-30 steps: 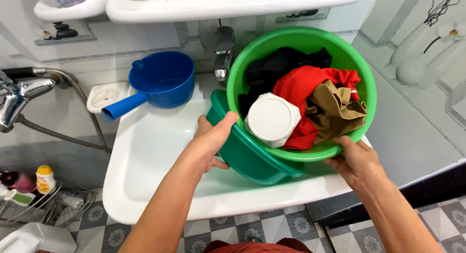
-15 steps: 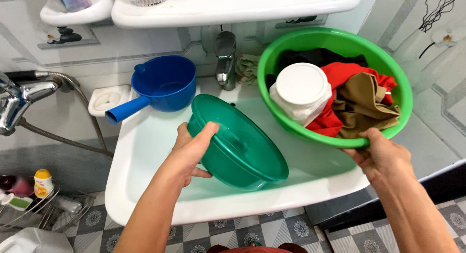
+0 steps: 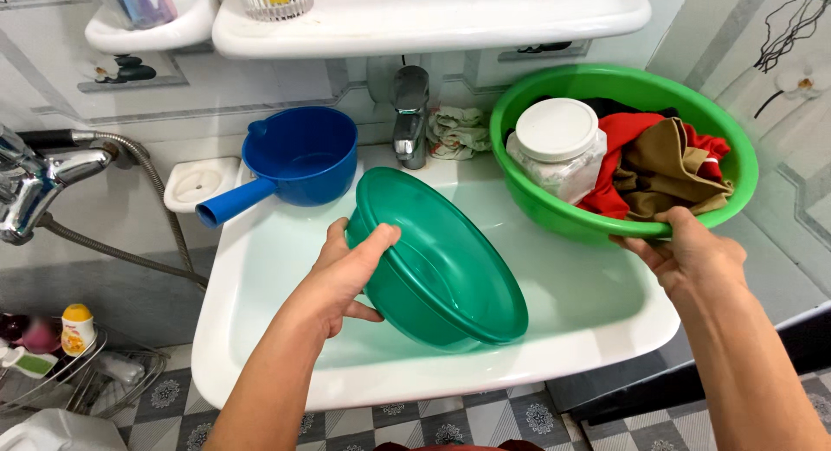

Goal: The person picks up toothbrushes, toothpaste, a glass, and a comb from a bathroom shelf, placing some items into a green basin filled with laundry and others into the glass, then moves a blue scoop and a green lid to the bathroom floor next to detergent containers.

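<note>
My left hand (image 3: 342, 278) has its grip clenched on the rim of the dark green basin (image 3: 437, 260), now tilted over the white sink (image 3: 260, 269). My right hand (image 3: 688, 252) grips the light green basin (image 3: 554, 213), which has just come apart from it and swung right, carrying clothes (image 3: 658, 170) and a white-lidded jar (image 3: 558, 148).
</note>
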